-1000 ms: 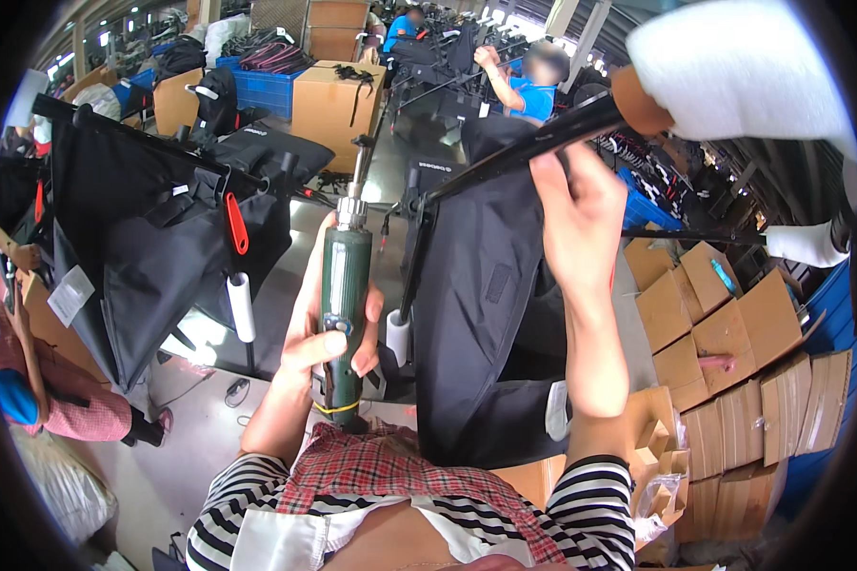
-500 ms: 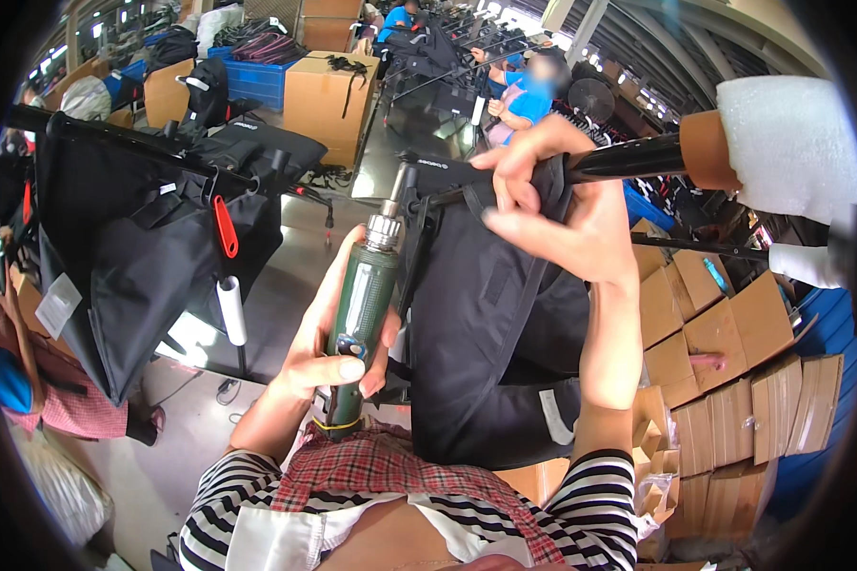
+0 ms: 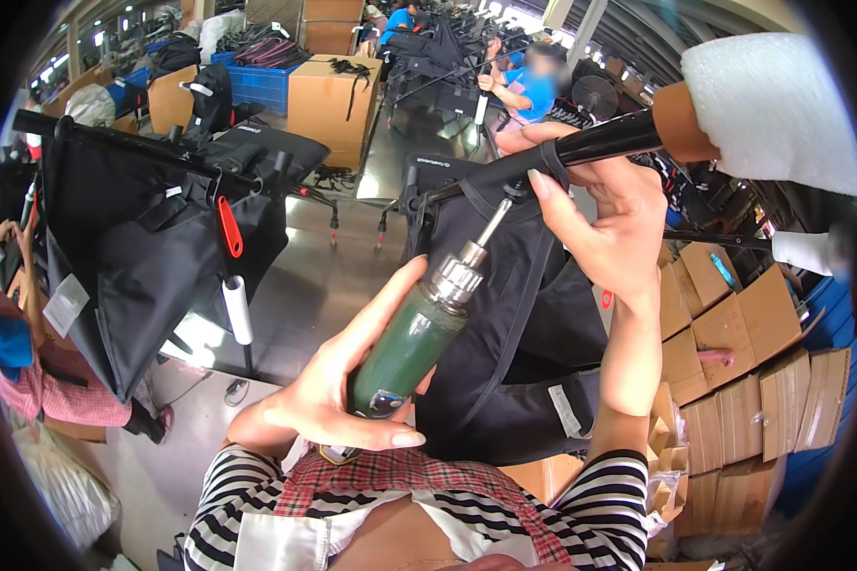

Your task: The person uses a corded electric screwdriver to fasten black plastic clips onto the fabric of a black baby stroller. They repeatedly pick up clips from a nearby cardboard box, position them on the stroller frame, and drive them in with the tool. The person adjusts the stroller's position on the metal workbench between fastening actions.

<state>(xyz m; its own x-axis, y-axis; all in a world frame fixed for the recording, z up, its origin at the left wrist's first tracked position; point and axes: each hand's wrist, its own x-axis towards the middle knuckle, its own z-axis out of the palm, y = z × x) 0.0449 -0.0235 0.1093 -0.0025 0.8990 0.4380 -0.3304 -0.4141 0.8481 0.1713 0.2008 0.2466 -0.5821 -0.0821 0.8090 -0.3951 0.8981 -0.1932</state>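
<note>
My left hand (image 3: pixel 338 385) is wrapped round a green electric screwdriver (image 3: pixel 411 344), which tilts up and to the right. Its silver bit (image 3: pixel 493 225) reaches the black fabric just under a black frame tube (image 3: pixel 611 140); whether the tip touches a screw I cannot make out. Around that tube and its fabric sleeve closes my right hand (image 3: pixel 611 214), thumb in front and fingers behind. Black fabric (image 3: pixel 471 314) of what looks like a stroller seat hangs below. White foam (image 3: pixel 771 109) covers the tube's right end, beside a brown grip (image 3: pixel 684 124).
At left hangs another black fabric frame (image 3: pixel 152 257) with a red strap loop (image 3: pixel 229 226). Cardboard boxes (image 3: pixel 724 333) are stacked at right, and a large carton (image 3: pixel 328 109) stands at the back. A co-worker in blue (image 3: pixel 535 95) is ahead; another person (image 3: pixel 67 381) is at far left.
The screwdriver has swung from nearly upright to a rightward tilt, its bit moving right to below the tube. My right hand has shifted slightly right along the tube, its thumb now lower.
</note>
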